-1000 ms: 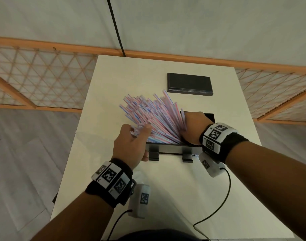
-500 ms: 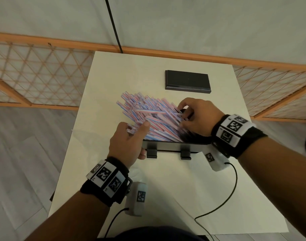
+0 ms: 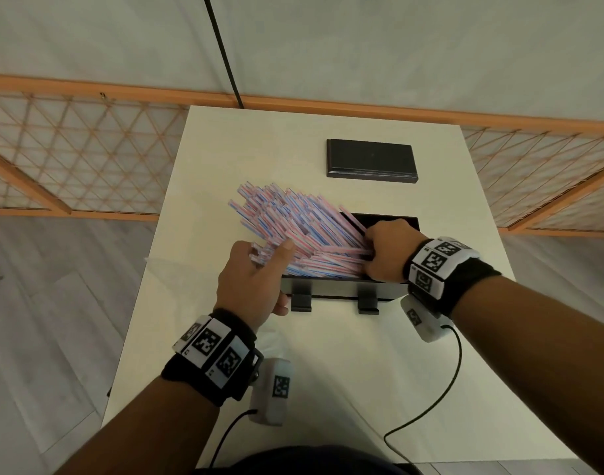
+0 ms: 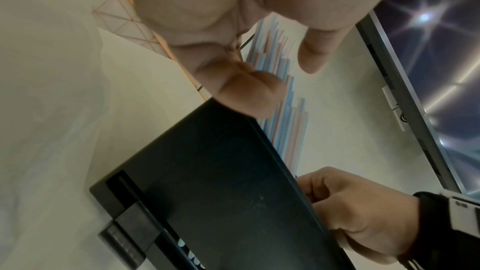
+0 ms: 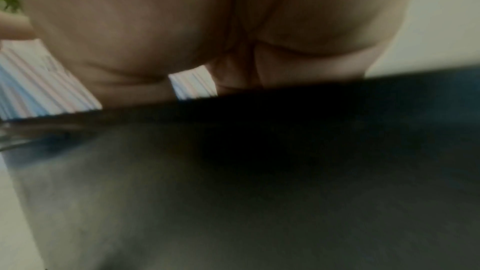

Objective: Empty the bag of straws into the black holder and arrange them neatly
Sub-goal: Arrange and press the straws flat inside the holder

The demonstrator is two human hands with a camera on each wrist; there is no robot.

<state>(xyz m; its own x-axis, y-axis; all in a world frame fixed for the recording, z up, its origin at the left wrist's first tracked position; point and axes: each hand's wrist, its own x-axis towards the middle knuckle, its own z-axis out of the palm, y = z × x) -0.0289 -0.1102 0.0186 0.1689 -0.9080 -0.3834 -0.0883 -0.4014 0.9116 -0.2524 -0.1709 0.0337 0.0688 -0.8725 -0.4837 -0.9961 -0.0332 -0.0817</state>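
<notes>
A thick fan of pink-and-blue striped straws lies slanted in the black holder, their free ends sticking out past its left end toward the far left. My left hand cups the fan at the holder's left end, with one finger laid on top. At the right end, my right hand curls its fingers round the straws' ends inside the holder. The left wrist view shows the straws rising behind the holder's wall and the right hand. A clear bag lies flat at the table's left edge.
A flat black lid lies on the cream table behind the holder. An orange lattice fence stands past the table's far and side edges. Wrist-camera cables trail over the near tabletop.
My right hand came off the top of the fan, where it reached half a second ago, and dropped onto the straws' right ends. The left hand stayed at the left end.
</notes>
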